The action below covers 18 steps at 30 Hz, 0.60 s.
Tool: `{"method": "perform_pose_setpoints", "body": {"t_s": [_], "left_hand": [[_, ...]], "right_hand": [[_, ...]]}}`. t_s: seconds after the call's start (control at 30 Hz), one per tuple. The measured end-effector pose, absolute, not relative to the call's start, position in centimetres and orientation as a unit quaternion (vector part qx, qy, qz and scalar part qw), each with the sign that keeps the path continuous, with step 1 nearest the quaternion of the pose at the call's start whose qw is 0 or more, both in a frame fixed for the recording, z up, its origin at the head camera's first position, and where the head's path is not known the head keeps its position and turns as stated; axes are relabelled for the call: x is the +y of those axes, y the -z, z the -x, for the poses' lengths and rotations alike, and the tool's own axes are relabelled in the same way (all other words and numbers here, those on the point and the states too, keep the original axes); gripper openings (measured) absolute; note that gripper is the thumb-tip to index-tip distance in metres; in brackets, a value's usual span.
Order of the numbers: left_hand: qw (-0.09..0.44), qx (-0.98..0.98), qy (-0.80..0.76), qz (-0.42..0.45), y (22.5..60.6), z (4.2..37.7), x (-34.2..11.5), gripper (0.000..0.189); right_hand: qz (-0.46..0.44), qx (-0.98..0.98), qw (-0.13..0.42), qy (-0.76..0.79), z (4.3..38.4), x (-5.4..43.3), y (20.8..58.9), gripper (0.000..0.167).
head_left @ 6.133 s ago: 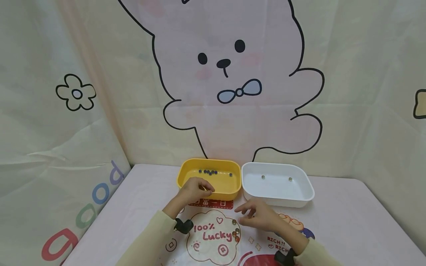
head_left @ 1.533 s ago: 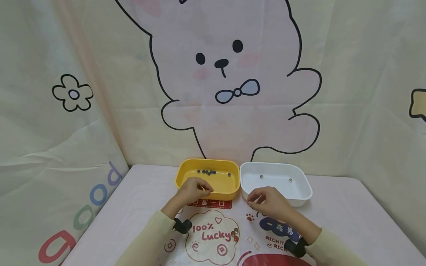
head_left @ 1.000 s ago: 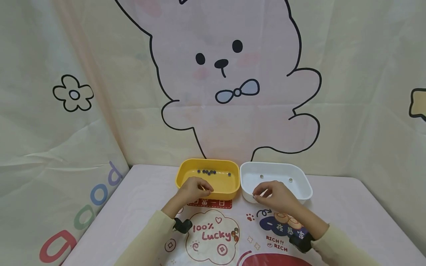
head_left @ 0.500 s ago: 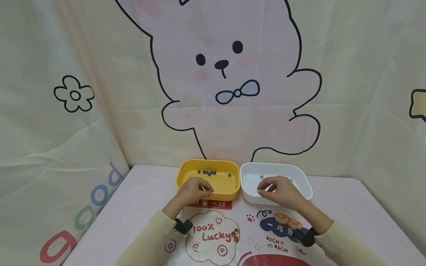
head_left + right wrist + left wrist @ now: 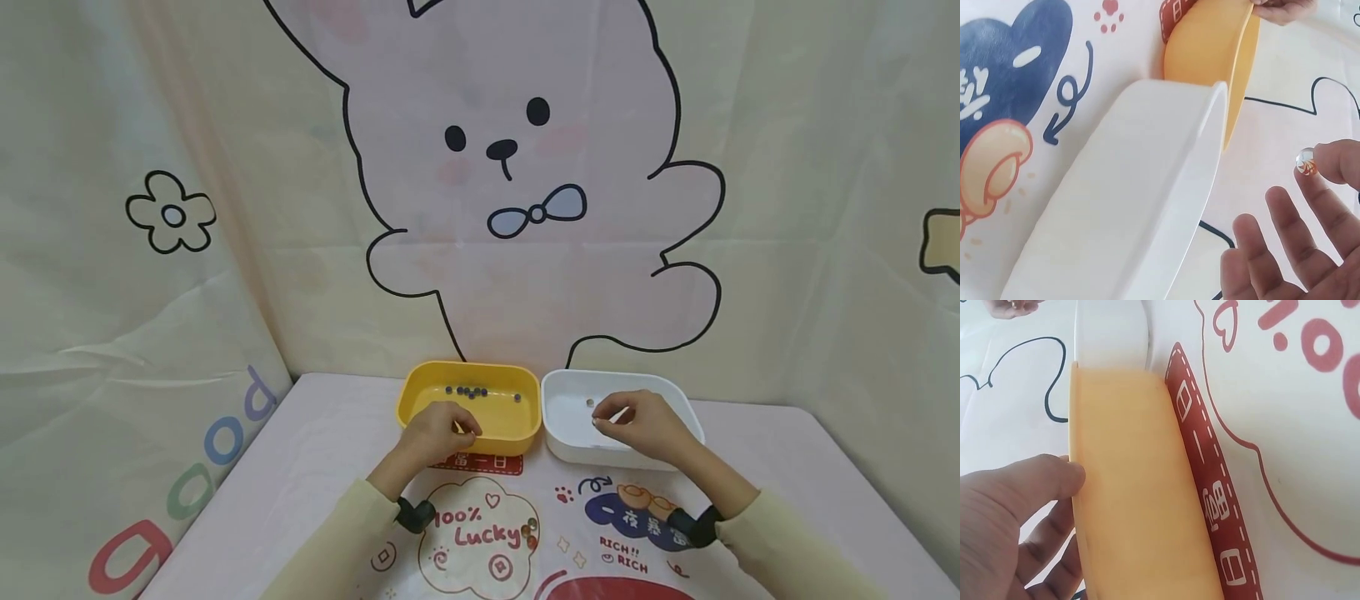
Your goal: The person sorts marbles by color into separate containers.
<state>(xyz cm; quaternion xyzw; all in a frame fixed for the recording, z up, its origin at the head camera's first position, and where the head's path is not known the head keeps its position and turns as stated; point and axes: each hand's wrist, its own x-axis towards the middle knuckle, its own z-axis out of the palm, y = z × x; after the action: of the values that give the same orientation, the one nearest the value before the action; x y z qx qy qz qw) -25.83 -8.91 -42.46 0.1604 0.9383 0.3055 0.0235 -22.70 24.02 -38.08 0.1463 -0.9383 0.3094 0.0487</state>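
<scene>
My left hand (image 5: 457,427) grips the near rim of the yellow tray (image 5: 420,398); in the left wrist view its thumb (image 5: 1035,484) lies over the rim of the yellow tray (image 5: 1135,487). Several dark marbles (image 5: 466,390) lie along that tray's far wall. My right hand (image 5: 603,417) hovers over the white tray (image 5: 678,400) and pinches a clear marble with an orange swirl (image 5: 1305,162) at its fingertips, the other fingers (image 5: 1329,212) spread. One marble (image 5: 589,403) lies inside the white tray.
A few marbles (image 5: 529,531) lie on the printed mat near the "100% Lucky" drawing. The two trays stand side by side at the table's back edge, against a curtain (image 5: 525,208) with a cartoon rabbit. The white tray's rim (image 5: 1210,156) is just below my right fingers.
My right hand has moved from the mat forward and up over the white tray, carrying the marble. My left hand has stayed on the yellow tray's rim.
</scene>
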Motion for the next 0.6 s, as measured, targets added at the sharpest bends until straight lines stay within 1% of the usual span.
{"method": "perform_pose_setpoints", "body": {"t_s": [0.27,0.6], "left_hand": [[0.01,0.943,-0.287,-0.168,42.5,25.8,-8.8,0.005],[0.02,0.939,-0.302,-0.163,42.7,25.9,-9.1,0.005]], "right_hand": [[-0.157,-0.938,0.051,-0.305,23.7,24.8,38.6,0.008],[-0.15,-0.937,0.049,-0.313,25.0,25.5,40.0,0.01]]}}
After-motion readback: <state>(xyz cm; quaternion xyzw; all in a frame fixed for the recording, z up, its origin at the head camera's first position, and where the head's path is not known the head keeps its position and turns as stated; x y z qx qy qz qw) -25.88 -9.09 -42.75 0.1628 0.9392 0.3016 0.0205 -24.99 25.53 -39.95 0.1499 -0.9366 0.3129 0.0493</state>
